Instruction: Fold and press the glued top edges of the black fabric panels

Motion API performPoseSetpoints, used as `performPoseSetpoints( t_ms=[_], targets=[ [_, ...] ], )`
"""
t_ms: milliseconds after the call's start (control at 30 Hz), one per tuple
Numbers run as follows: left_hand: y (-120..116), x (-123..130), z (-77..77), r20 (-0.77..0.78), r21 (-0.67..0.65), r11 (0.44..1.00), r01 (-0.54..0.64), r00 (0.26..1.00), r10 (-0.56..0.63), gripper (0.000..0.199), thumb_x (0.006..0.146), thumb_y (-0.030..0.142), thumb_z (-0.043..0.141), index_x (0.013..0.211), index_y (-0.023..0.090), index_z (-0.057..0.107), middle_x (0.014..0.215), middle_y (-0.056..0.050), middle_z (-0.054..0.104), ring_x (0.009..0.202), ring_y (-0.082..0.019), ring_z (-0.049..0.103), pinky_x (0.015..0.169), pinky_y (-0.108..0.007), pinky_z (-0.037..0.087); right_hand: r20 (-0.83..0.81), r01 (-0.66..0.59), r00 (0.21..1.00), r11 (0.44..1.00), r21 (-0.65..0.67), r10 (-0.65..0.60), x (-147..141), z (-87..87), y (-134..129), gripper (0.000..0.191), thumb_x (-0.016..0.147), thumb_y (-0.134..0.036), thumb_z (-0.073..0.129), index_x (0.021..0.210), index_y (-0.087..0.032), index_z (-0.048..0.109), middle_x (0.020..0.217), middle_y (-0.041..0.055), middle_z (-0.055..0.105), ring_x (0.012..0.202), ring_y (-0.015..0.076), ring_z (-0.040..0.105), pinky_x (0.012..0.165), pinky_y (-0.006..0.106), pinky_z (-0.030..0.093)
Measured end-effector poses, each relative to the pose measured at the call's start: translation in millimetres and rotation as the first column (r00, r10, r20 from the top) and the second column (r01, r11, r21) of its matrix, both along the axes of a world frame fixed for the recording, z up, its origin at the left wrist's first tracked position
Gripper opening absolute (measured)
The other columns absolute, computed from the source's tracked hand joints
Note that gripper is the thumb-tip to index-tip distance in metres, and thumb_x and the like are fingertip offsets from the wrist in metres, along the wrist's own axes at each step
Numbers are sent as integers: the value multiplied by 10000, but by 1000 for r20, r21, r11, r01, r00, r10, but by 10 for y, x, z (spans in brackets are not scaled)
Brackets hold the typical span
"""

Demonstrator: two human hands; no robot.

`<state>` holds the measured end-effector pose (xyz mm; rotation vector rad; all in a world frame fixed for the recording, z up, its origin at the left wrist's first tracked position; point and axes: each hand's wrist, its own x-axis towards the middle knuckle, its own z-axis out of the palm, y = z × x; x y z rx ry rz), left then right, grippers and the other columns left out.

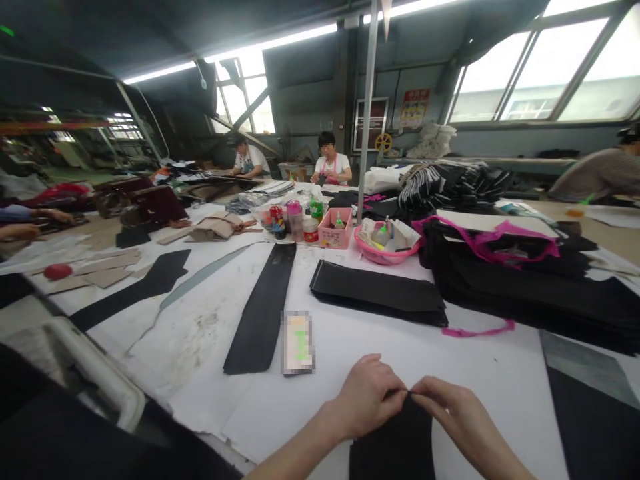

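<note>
Near the bottom of the head view, my left hand pinches the top edge of a black strip of material. My right hand pinches that same edge just beside it, the fingertips of both hands almost touching. The strip hangs down toward me, over the white table. To the left of my hands lies a phone, blurred out. Beyond it rests a long black piece, and a stack of black pieces lies past my hands.
A pink box, a pink basket and drinks stand at the table's middle. Large black stacks with magenta ties fill the right. Brown pieces and a red ball lie left. People sit at the far side.
</note>
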<state>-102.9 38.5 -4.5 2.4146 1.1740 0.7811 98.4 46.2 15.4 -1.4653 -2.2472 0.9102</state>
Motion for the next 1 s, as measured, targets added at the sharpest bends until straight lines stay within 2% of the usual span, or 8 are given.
performPoseSetpoints(
  t_ms=[233, 467, 567, 667, 767, 833, 900, 1000],
  targets=[
    [-64, -183, 97, -64, 29, 999, 17, 998, -16, 121, 852, 204, 524, 804, 202, 635, 755, 25, 685, 703, -100, 593, 959, -271, 378, 21, -10, 1000, 998, 58, 9, 101, 13, -70, 265, 885, -454, 486, 755, -256, 606, 712, -36, 649, 666, 148, 610, 626, 208, 436],
    [-127, -425, 97, -93, 24, 1000, 0, 996, 2, 129, 824, 152, 519, 736, 179, 610, 703, -3, 662, 678, -136, 567, 739, -254, 425, 21, -16, 1000, 999, 41, 15, 244, 47, -51, 300, 872, -517, 489, 769, -276, 635, 749, -36, 678, 705, 157, 644, 654, 188, 484],
    [-148, -497, 90, -62, -4, 1000, -20, 998, 20, 127, 838, 159, 522, 788, 181, 636, 736, -6, 672, 711, -145, 583, 732, -258, 421, 55, -6, 998, 997, 71, 2, 320, 31, -33, 287, 858, -526, 503, 776, -291, 645, 756, -46, 689, 701, 157, 656, 638, 182, 497],
    [-147, -563, 123, 45, -107, 991, -83, 995, 88, 160, 906, 225, 504, 890, 212, 662, 830, 10, 699, 769, -131, 610, 743, -243, 426, 103, 27, 994, 989, 144, -42, 412, 15, -12, 273, 833, -537, 531, 763, -299, 645, 765, -55, 701, 671, 155, 664, 595, 180, 503],
    [-132, -540, 191, 148, -160, 966, -203, 963, 226, 235, 900, 384, 535, 812, 208, 662, 810, 21, 695, 765, -120, 614, 737, -235, 429, 131, 22, 990, 980, 196, -49, 388, 11, -18, 247, 826, -519, 548, 742, -306, 640, 760, -65, 705, 660, 150, 669, 577, 179, 501],
    [-117, -444, 213, 152, -69, 974, -214, 963, 222, 351, 792, 537, 604, 875, 199, 658, 864, -5, 686, 824, -149, 612, 761, -256, 439, 145, 18, 988, 972, 233, -54, 283, 9, -39, 199, 829, -467, 558, 730, -310, 632, 723, -80, 695, 623, 135, 661, 556, 180, 487],
    [-99, -308, 187, 52, 81, 990, -114, 993, 110, 549, 694, 642, 621, 1001, 188, 634, 907, -36, 676, 876, -185, 607, 844, -303, 439, 156, 20, 985, 955, 294, -68, 151, 9, -65, 150, 825, -403, 571, 721, -305, 617, 689, -89, 680, 583, 124, 646, 534, 185, 469],
    [-70, -134, 98, -182, 210, 976, 58, 983, -19, 451, 797, 610, 534, 928, 190, 632, 769, -13, 665, 773, -166, 618, 959, -358, 391, 168, -6, 984, 925, 380, -62, 14, 23, -99, 136, 808, -360, 590, 693, -288, 591, 634, -91, 654, 529, 118, 623, 486, 190, 438]
  ],
)
